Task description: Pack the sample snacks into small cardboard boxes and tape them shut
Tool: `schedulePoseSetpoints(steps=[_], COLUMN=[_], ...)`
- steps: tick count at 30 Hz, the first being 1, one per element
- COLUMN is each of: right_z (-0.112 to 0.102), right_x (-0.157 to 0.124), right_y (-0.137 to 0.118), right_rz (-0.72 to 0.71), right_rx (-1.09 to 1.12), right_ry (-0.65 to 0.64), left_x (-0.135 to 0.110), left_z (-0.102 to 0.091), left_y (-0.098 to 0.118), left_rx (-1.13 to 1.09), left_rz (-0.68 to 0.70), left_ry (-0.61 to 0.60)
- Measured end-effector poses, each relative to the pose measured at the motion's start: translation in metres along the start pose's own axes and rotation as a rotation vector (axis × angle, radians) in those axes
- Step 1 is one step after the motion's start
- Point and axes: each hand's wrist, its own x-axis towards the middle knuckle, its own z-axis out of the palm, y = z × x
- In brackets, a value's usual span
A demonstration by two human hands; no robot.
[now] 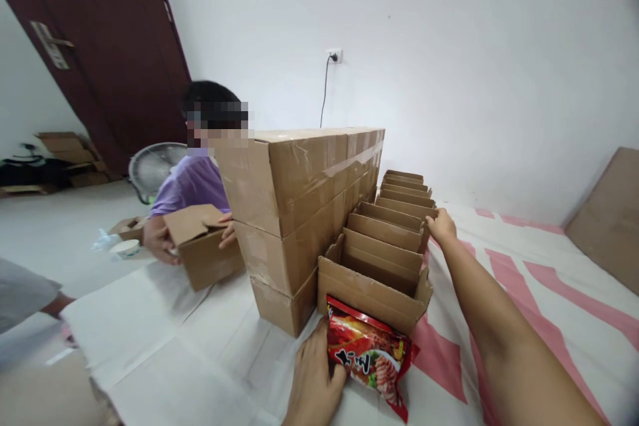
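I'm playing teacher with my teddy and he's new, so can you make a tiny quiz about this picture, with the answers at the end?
1. True or false: the left hand touches the red packet.

2. How many boxes high is the near end of the taped stack?
A) two
B) three
C) five

3. Fill the gap: the ____ hand reaches alongside the row of open boxes.

Key
1. True.
2. B, three.
3. Right: the right hand is up beside the row.
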Motion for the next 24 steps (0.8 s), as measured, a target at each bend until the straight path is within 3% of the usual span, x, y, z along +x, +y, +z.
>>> schedulePoseSetpoints(steps=[4,10,13,17,24], right_z=[0.002,-0.016,-0.035,-0.056,-0.055], right_x=[-0.031,-0.059,-0.051,-0.035,-0.047], right_y=[0.004,0.001,0.000,-0.001,0.009], right_rz=[-0.099,-0.316,-0.315,-0.258,-0.188], right_rx=[0.084,0.088,0.022,-0.074,-0.039], right_ry=[0.023,-0.249,-0.314,-0.295,-0.215], left_x=[0.000,0.000,0.000,-0.001,-0.001], left_z=[-0.001,-0.002,0.000,0.006,0.009], left_y=[0.002,0.003,0.000,-0.007,-0.007], left_rx=[0.028,0.060,0.062,0.056,0.081], left_rz=[-0.010,-0.017,-0.007,0.028,-0.033], left_ry=[-0.023,-0.033,-0.024,0.001,-0.032])
